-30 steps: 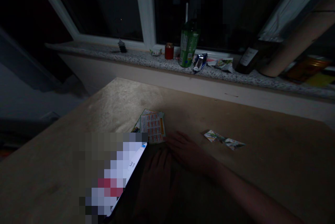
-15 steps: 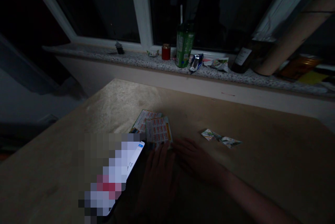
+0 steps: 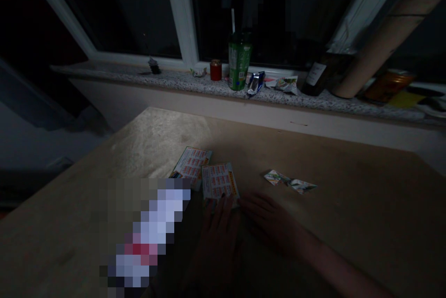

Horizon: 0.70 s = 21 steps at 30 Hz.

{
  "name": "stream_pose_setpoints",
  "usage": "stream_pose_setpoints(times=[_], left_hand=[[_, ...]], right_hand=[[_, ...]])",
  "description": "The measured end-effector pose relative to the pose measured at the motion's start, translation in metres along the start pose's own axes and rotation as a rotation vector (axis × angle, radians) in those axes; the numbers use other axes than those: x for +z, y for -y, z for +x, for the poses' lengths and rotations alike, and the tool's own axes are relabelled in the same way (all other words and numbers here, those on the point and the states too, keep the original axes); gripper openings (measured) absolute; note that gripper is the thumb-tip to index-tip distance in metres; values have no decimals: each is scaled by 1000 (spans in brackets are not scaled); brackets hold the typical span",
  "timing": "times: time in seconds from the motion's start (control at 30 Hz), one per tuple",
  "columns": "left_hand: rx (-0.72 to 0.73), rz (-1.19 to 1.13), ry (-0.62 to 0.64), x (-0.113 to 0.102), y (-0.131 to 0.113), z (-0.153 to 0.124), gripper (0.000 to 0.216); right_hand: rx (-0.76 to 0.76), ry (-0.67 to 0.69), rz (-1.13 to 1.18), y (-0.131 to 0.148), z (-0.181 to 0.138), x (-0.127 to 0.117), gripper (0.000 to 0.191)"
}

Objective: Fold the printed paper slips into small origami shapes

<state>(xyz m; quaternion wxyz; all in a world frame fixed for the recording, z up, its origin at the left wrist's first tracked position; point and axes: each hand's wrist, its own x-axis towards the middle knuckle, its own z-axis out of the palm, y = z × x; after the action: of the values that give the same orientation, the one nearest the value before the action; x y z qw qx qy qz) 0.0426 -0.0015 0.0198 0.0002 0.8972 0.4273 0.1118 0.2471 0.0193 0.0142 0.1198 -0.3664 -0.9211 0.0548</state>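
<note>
Two printed cards covered in rows of red boxes lie on the table. The nearer card (image 3: 219, 182) is under the fingertips of my left hand (image 3: 218, 233), whose fingers stretch flat over its lower edge. My right hand (image 3: 270, 219) rests on the tabletop with its fingers extended, the tips by that card's lower right corner; whether they touch it is too dark to tell. The farther card (image 3: 191, 165) lies tilted just to the left. A phone with a lit, pixelated screen (image 3: 153, 233) is left of my left hand.
On the wooden table (image 3: 348, 233) a twisted wrapper (image 3: 289, 183) lies to the right. Along the granite windowsill (image 3: 174, 82) stand a green cup (image 3: 239, 63) with a straw, a red jar (image 3: 215, 70), crumpled wrappers, a dark bottle (image 3: 315, 77) and a leaning cardboard tube (image 3: 379, 49).
The nearer card has slid right and towards me under my left fingers, so it no longer overlaps the farther card. Both hands have shifted right with it. The view has also moved slightly.
</note>
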Motion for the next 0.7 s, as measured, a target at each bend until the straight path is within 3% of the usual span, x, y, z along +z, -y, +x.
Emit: stream_pose_setpoints(times=[0.7], left_hand=[[171,-4,82,11,-22,-1,38]], right_hand=[[99,-38,-7,14,-65,-15,54]])
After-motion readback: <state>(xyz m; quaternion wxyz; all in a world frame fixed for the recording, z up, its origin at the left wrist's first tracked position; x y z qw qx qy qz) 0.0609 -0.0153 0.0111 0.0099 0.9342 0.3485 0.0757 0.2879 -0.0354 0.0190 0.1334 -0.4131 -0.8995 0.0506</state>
